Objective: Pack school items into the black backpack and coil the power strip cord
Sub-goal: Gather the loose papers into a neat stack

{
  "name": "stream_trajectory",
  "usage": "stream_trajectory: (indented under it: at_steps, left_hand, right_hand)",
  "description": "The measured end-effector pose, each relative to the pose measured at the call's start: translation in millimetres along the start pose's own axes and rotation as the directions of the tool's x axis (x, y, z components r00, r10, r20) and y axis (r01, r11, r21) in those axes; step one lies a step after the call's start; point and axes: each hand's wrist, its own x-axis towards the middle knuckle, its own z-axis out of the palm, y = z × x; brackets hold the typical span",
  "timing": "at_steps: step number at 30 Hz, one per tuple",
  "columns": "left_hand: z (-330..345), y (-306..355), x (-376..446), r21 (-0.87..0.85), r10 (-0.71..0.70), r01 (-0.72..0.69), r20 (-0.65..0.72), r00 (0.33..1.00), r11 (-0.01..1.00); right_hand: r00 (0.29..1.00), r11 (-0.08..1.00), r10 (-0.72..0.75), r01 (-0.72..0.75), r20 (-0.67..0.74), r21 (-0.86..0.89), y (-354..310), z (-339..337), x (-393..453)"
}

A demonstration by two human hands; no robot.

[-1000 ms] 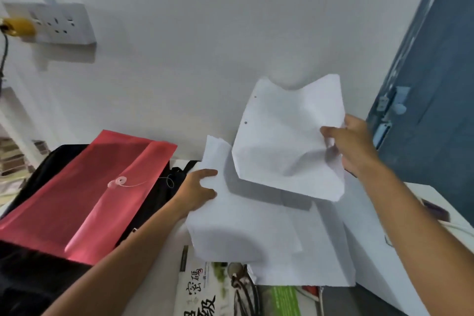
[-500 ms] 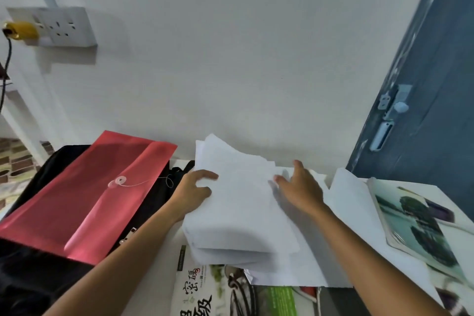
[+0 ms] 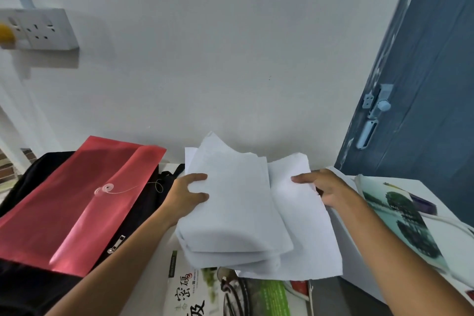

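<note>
A stack of white paper sheets [image 3: 238,213] lies in the middle of the desk. My left hand [image 3: 186,195] grips the stack's left edge, thumb on top. My right hand [image 3: 324,187] holds the right edge of a lower sheet [image 3: 305,226], fingers over its far corner. The black backpack [image 3: 138,210] lies at the left with a red string-tie folder [image 3: 77,202] resting on top of it. A white cord [image 3: 446,222] runs along the right side of the desk; the power strip itself is not visible.
A book with a green cover [image 3: 195,290] lies under the papers at the near edge. A magazine with a tree picture [image 3: 402,220] sits on the right. A wall socket [image 3: 43,29] with a yellow plug is at upper left. A blue door [image 3: 423,84] stands at right.
My right hand brought a raised loose sheet down onto the stack, then slid to the right edge of the lower sheets. My left hand stayed on the stack's left edge.
</note>
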Motion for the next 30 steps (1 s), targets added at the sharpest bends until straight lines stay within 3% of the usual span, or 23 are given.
stream_trajectory:
  at_steps: [2,5,8,12,16,25,28,30]
  left_hand:
    - [-2,-1,2,-0.029,-0.02,0.02,-0.008,1.0,0.999]
    - [-6,-4,4,-0.053,-0.055,0.054,-0.023,0.998,0.997]
    - [-11,-8,5,-0.028,-0.063,0.062,-0.006,0.998,0.998]
    - [-19,-10,6,0.013,-0.059,0.059,0.009,0.998,0.998]
    - [-26,-15,7,0.048,-0.077,0.076,0.024,0.997,0.996]
    - [-30,-16,4,0.12,-0.034,0.02,0.115,0.993,0.993]
    - [-30,-18,2,0.115,-0.029,0.012,0.149,0.988,0.993]
    - [-25,-18,-1,0.021,-0.037,0.034,0.141,0.989,0.999]
  right_hand:
    - [0.99,0.999,0.022,-0.028,0.138,0.042,-5,2,-10]
    - [0.99,0.985,0.025,-0.001,0.138,-0.171,-5,10,-13]
    - [0.996,0.964,-0.092,0.091,0.008,-0.25,-16,13,-16]
    - [0.922,0.965,-0.262,0.251,-0.285,-0.075,-41,6,-31]
    - [0.851,0.921,-0.233,0.348,-0.47,0.174,-52,-14,-33]
    - [0.9,0.875,-0.179,0.331,-0.398,0.354,-54,-17,-29]
    - [0.925,0.888,-0.206,0.313,-0.318,0.336,-54,-5,-24]
    - [0.932,0.92,-0.227,0.301,-0.284,0.251,-50,13,-27]
